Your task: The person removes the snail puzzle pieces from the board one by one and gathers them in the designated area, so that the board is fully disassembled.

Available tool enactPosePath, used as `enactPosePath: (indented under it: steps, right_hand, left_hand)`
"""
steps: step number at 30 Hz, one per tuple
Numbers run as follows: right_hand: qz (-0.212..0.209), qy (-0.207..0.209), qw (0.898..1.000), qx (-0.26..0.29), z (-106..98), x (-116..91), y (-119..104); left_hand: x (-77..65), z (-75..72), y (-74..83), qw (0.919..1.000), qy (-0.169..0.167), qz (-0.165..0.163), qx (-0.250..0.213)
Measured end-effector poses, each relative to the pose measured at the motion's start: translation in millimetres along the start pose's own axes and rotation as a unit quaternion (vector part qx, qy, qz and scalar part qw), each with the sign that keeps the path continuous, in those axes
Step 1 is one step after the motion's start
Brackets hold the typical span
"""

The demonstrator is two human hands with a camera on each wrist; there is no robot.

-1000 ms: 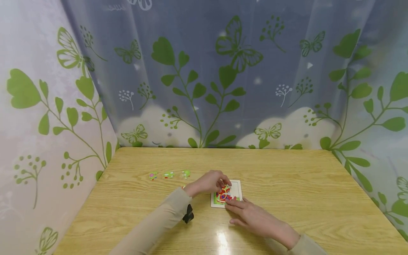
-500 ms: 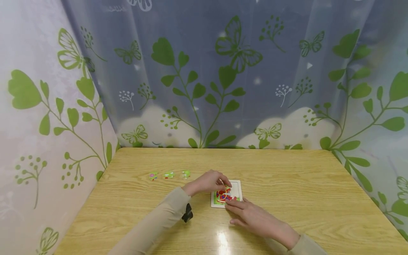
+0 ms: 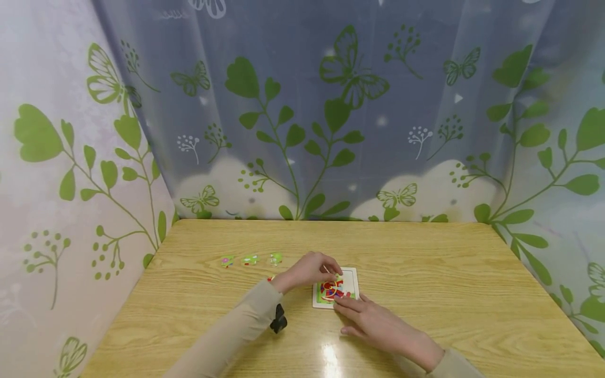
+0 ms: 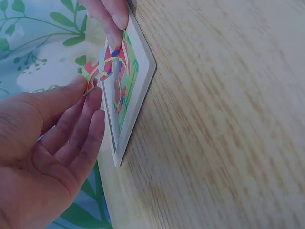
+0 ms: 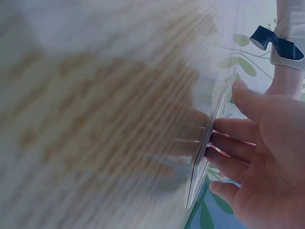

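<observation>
A jigsaw puzzle board (image 3: pixel 351 278) with a white frame and a red, green and yellow picture lies flat on the table. My left hand (image 3: pixel 309 269) is over its upper left part, pinching a red, yellow and green puzzle piece (image 4: pixel 90 78) between thumb and fingers. In the left wrist view the piece is tilted right at the board's (image 4: pixel 143 76) fitted pieces. My right hand (image 3: pixel 380 325) lies at the board's lower right, its extended fingertips resting on the picture. From the right wrist, the board (image 5: pixel 193 179) shows nearly edge-on beneath the right fingers (image 5: pixel 228 143).
Three loose green puzzle pieces (image 3: pixel 250 259) lie in a row on the wooden table (image 3: pixel 425 262), left of the board. Another red piece (image 3: pixel 271 279) peeks out behind the left wrist. A patterned curtain (image 3: pixel 302 131) encloses the table's back and sides. A black strap (image 3: pixel 279 318) is on the left sleeve.
The left hand shifts very slightly over the board, its fingers still pinching the puzzle piece. The right hand stays in place on the board.
</observation>
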State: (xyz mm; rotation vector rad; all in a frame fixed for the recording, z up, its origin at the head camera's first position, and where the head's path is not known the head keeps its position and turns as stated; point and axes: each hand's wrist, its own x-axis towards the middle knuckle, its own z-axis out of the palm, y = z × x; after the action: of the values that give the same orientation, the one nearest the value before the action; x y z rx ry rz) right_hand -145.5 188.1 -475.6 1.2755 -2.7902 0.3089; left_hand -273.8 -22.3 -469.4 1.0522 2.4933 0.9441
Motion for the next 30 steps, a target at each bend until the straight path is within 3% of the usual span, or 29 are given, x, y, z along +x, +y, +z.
enactPosePath:
  steps: [15, 30]
  right_hand:
    - [0.005, -0.002, 1.0, 0.003, -0.7, 0.7, -1.3]
    - [0.003, 0.009, 1.0, 0.004, 3.2, 0.1, 1.3]
  left_hand:
    - [-9.1, -3.3, -2.3, 0.9983, 0.033, -0.019, -0.044]
    - [-39.3, -20.4, -29.1, 0.9942, 0.076, -0.024, -0.072]
